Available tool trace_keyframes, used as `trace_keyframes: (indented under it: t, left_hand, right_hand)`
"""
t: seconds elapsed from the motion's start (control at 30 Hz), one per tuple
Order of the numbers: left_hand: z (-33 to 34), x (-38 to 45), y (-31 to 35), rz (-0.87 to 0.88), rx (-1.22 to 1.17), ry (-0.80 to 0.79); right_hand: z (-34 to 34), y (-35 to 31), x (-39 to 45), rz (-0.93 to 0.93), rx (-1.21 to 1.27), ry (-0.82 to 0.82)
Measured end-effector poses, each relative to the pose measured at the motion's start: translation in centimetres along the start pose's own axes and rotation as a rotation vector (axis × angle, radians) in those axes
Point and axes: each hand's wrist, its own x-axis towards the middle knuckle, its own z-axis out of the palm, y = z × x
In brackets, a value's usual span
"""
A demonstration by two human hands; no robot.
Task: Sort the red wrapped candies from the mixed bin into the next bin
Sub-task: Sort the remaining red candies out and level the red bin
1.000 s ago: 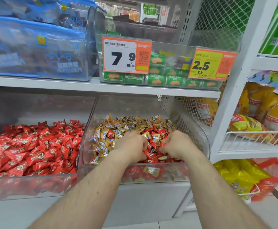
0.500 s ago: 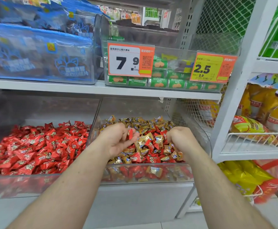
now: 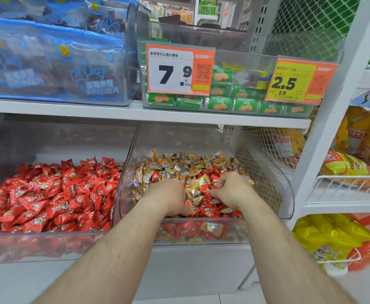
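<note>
The left hand (image 3: 166, 197) lies knuckles-up in the pile with its fingers curled down among the wrappers, a red one showing at its fingertips (image 3: 187, 208); it looks clamped on red candies, though how many is hidden under the palm. The right hand (image 3: 231, 189) is curled the same way just beside it, fingers pinching a red wrapper at the pile's middle. Both sit in the clear curved-front plastic mixed bin (image 3: 288, 207), probably because the red wrapped candies (image 3: 208, 210) cluster toward its front, while the gold-wrapped candies (image 3: 179, 164) fill the back. The next bin (image 3: 48, 240), a clear plastic tub touching the mixed bin's left wall, already holds a deep heap of red candies only, so each handful needs just a short carry leftward over the shared wall. On the white shelf (image 3: 135, 114) above stand 2 orange price tags (image 3: 179, 70) fronting green biscuit packs.
</note>
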Motion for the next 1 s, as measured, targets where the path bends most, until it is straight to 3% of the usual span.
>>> trace_keyframes:
  t: [0.2, 0.3, 0.4, 0.5, 0.7, 0.9, 1.0]
  left_hand:
    - [-0.2, -0.6, -0.3, 0.016, -0.106, 0.089]
    - [-0.8, -0.9, -0.5, 0.06, -0.362, 0.17]
    - [-1.1, -1.3, -0.5, 0.109, -0.459, 0.116]
    - [-1.5, -1.5, -0.1, 0.158, -0.226, -0.018]
    - [-1.4, -0.7, 0.7, 0.11, 0.174, -0.24]
    - [-0.7, 0.1, 1.7, 0.049, 0.229, -0.217]
    - [-0.7, 0.1, 1.5, 0.065, 0.101, -0.149]
  right_hand:
    - [-1.8, 0.7, -1.2, 0.033, 0.425, 0.091]
    - [-2.2, 0.5, -2.5, 0.103, 0.669, 0.017]
    - [-2.4, 0.1, -3.3, 0.128, 0.795, -0.016]
    - [-2.3, -0.4, -3.4, 0.103, 0.722, -0.022]
    - [-1.3, -0.9, -2.0, -0.024, 0.222, -0.025]
    - [0.3, -1.7, -1.1, -0.021, -0.044, -0.115]
    - [0.3, -1.4, -0.6, 0.002, 0.018, -0.093]
